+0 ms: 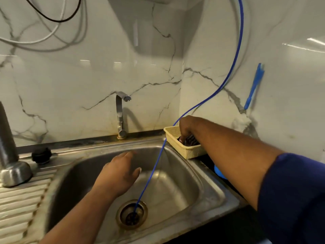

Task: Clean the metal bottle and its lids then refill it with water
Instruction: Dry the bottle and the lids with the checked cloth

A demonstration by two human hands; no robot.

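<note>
Head view: left hand (pixel 119 175) hovers over the sink (pixel 177 184), fingers relaxed and spread, holding nothing. Right hand (pixel 187 127) dips into the yellow basket (pixel 190 153) at the sink's back right corner, fingers curled on a dark ridged object (pixel 192 140). Bottle (pixel 7 138) stands on the drainboard at far left, a black lid (pixel 41 155) just beside it. A blue hose (pixel 153 170) runs down into the drain (pixel 131 214).

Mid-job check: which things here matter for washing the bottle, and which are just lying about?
For the job: bottle, black lid, tap, sink, basket, scrubber gripped by the right hand; left hand open over the sink.
Lying about: blue tube, hanging brush, cables.
</note>
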